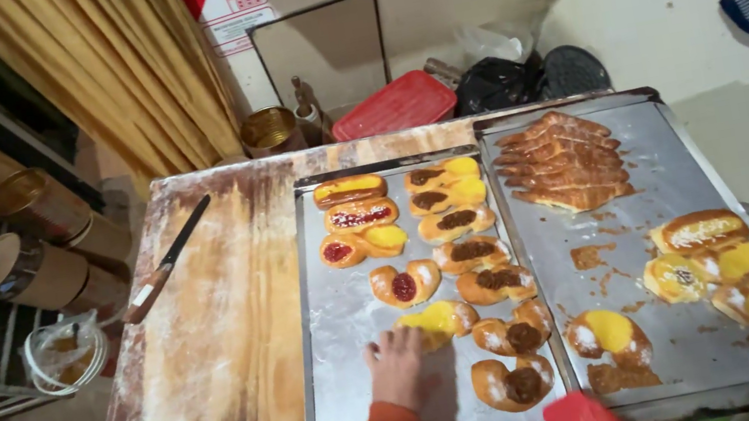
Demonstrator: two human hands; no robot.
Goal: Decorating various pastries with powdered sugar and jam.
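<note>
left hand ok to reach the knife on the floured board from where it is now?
Probably yes. The left hand rests on the left tray by a yellow-filled pastry; the knife lies up-left on the floured board, with only bare board between.

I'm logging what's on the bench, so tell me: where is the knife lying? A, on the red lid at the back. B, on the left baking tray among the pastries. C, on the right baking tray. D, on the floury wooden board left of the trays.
D: the knife lies diagonally on the flour-dusted wooden board, left of the left baking tray and clear of the pastries.
</note>
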